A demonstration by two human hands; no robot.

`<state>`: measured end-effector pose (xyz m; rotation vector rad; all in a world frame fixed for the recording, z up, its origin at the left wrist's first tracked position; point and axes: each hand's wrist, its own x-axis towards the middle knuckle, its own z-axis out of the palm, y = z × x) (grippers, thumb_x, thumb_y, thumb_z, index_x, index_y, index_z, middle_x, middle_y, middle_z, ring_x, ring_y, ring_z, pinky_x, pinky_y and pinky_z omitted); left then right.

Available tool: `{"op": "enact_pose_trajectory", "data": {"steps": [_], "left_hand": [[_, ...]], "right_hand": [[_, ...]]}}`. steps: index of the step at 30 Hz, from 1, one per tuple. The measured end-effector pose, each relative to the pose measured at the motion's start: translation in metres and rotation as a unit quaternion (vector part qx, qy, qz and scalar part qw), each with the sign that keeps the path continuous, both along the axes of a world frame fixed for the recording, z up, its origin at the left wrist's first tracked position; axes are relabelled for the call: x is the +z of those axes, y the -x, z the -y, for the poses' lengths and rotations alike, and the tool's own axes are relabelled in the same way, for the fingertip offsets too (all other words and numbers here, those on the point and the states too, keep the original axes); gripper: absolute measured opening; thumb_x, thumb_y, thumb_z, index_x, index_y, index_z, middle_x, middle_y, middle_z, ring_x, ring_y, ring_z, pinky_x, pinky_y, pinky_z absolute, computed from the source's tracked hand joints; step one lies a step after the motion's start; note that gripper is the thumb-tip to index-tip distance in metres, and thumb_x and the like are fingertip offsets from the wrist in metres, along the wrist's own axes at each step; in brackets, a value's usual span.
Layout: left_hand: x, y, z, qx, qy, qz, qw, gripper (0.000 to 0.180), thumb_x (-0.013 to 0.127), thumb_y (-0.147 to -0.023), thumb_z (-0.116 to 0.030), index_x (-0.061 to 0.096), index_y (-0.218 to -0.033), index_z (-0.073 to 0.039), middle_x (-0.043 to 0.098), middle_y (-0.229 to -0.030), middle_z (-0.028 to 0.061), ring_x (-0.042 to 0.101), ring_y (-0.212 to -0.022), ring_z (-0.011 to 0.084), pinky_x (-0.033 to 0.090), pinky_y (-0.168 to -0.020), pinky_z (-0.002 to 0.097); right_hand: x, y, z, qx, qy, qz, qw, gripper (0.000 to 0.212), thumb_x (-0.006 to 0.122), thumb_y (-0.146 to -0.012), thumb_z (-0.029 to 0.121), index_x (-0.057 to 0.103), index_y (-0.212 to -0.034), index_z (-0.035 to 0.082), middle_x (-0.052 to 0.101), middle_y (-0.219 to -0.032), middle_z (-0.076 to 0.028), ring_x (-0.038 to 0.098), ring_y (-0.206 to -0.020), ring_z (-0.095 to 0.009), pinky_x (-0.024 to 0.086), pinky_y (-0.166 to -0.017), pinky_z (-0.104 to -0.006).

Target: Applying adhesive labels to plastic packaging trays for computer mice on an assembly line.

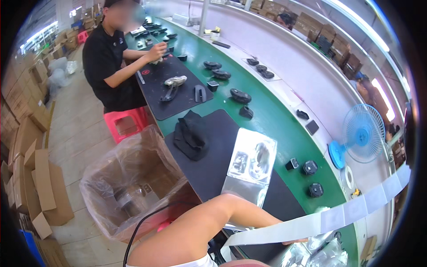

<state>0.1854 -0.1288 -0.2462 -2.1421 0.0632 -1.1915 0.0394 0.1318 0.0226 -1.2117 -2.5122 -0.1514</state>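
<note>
My left arm reaches in from the lower edge and bends to the right. A long strip of white label backing [307,223] crosses in front of my left hand [295,241]; only a little of the fingers shows below it, so their grip is hidden. Several clear plastic packs [320,256] lie beside that hand, at the lower right. An open clear plastic clamshell [251,161] with moulded hollows rests on the dark mat [213,133], beyond my forearm. My right hand is out of sight.
Left of the green bench [267,120] stands a carton lined with a clear bag [95,189]. A black cloth [190,135] lies on the mat. Small black devices [310,167] line the bench. A blue fan [362,133] stands at right. A co-worker [104,66] sits farther along.
</note>
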Motion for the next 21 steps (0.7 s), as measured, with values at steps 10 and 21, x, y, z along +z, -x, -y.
{"op": "enact_pose_trajectory", "data": {"steps": [10,21], "left_hand": [[0.053,0.091,-0.029,-0.281,0.363,-0.222,0.86,0.067,0.07,-0.064,-0.015,0.052,-0.127,0.002,0.038,-0.147,0.0245,0.017,-0.149,0.0398,0.023,-0.114,0.061],[0.019,0.07,-0.018,-0.307,0.367,-0.063,0.876,0.04,0.043,-0.1,-0.012,0.043,-0.139,-0.003,0.045,-0.144,0.0085,0.039,-0.138,0.0172,0.031,-0.116,0.0332]], "right_hand": [[-0.006,0.019,-0.094,0.012,0.015,0.06,0.998,0.054,0.066,-0.087,0.027,0.056,-0.129,-0.005,0.067,-0.117,-0.021,0.067,-0.099,-0.027,0.052,-0.088,-0.0382],[0.005,0.116,-0.127,0.07,0.043,0.114,0.99,0.059,0.065,-0.088,0.033,0.054,-0.13,-0.005,0.066,-0.118,-0.022,0.068,-0.098,-0.029,0.053,-0.087,-0.0394]]}}
